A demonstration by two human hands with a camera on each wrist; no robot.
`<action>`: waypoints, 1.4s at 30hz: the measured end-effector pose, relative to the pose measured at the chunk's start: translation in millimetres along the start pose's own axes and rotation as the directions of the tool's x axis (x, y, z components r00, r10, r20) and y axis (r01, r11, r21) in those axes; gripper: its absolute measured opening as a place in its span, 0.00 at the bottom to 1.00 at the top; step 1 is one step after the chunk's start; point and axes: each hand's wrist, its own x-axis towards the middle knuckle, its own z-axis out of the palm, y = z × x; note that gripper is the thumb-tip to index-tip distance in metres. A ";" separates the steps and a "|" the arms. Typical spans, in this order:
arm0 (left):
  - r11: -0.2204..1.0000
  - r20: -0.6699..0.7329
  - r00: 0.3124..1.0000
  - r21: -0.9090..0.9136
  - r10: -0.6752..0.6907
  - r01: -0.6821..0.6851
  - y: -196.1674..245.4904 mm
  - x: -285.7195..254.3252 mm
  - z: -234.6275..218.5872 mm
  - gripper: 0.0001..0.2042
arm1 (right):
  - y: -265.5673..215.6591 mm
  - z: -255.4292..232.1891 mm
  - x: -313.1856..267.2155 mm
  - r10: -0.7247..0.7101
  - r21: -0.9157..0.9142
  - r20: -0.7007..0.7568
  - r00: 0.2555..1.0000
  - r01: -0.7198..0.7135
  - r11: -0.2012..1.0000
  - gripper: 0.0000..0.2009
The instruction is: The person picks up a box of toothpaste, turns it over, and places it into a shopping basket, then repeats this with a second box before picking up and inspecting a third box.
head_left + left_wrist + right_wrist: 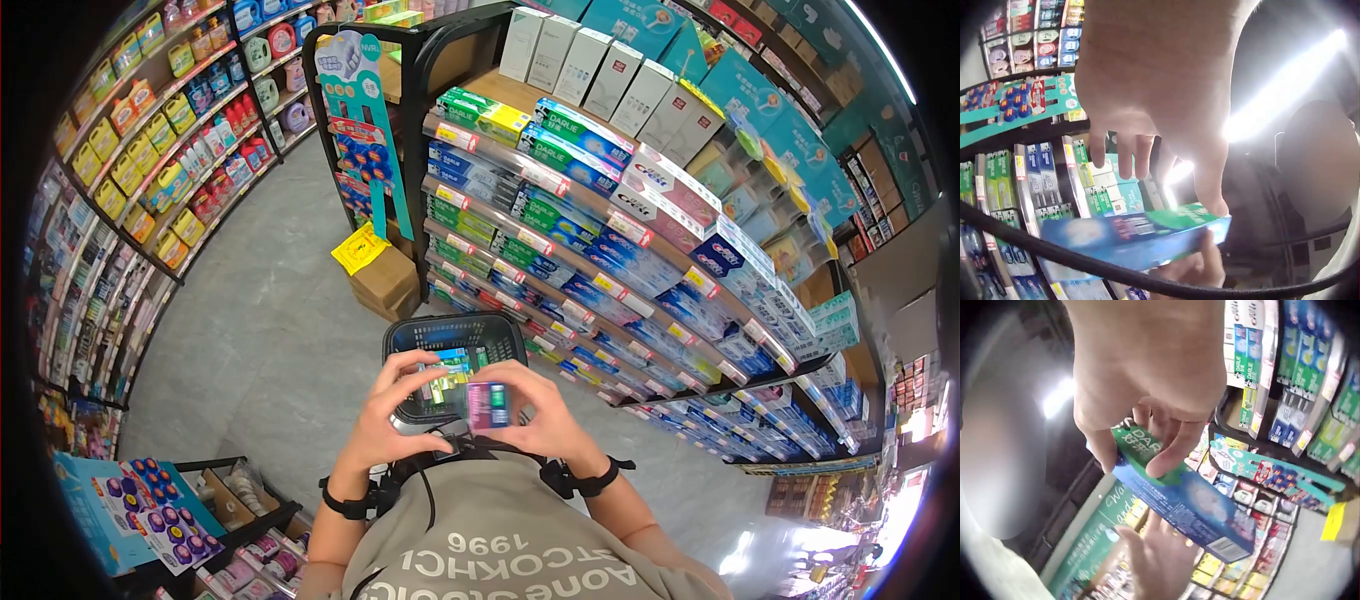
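My right hand grips a toothpaste box at one end, thumb and fingers on its sides. The box is blue with a green Darlie end; in the head view it is blurred and shows a pinkish side. My left hand is held beside it with fingers spread and bent loosely, a gap between thumb and fingertips. In the right wrist view the left hand appears beyond the box, palm open. Below both hands is a black shopping basket with several small packages inside.
A shelf unit of toothpaste boxes rises in front and to the right. A cardboard box with a yellow bag stands at its end. Bottle shelves curve along the left, and a low display sits at the lower left.
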 end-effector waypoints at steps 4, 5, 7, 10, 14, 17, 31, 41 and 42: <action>0.997 -0.134 0.990 0.060 -0.040 0.049 -5.7 -14.3 -17.4 0.41 | 4.5 -11.2 -4.8 -0.151 0.530 -0.074 0.986 0.168 0.831 0.33; 0.999 -0.225 0.974 -0.028 -0.041 0.035 -4.5 -15.9 -17.2 0.38 | 1.8 -15.4 -6.4 -0.128 0.665 -0.058 0.990 0.134 0.735 0.34; 0.997 -0.177 0.982 0.006 -0.074 0.076 -13.2 -30.2 -27.0 0.35 | 3.5 -17.4 -6.0 -0.141 0.710 -0.054 0.989 0.137 0.691 0.33; 0.998 -0.158 0.986 0.023 -0.060 0.065 -11.1 -33.9 -34.0 0.31 | 15.7 -16.5 -3.4 -0.153 0.711 -0.052 0.987 0.144 0.688 0.34; 0.998 -0.208 0.978 0.050 -0.032 0.043 -8.3 -32.2 -31.4 0.27 | 26.7 -22.4 -12.4 -0.019 0.644 -0.066 0.998 0.057 0.763 0.36; 0.996 -0.213 0.976 0.066 -0.048 0.064 -9.2 -32.9 -27.0 0.27 | 25.9 -22.3 -12.7 0.076 0.619 -0.133 0.988 0.023 0.785 0.39; 0.999 -0.198 0.980 0.029 -0.034 0.040 -13.3 -30.3 -22.6 0.26 | 29.0 -27.6 -20.8 0.015 0.560 -0.120 0.993 0.056 0.826 0.35; 0.999 -0.189 0.981 0.030 -0.030 0.036 -14.1 -33.7 -23.1 0.29 | 35.8 -25.3 -24.1 0.086 0.577 -0.137 0.987 0.009 0.817 0.35; 0.999 -0.189 0.982 0.032 -0.027 0.033 -13.3 -33.4 -23.1 0.29 | 36.9 -24.9 -24.0 0.076 0.575 -0.142 0.987 0.020 0.818 0.35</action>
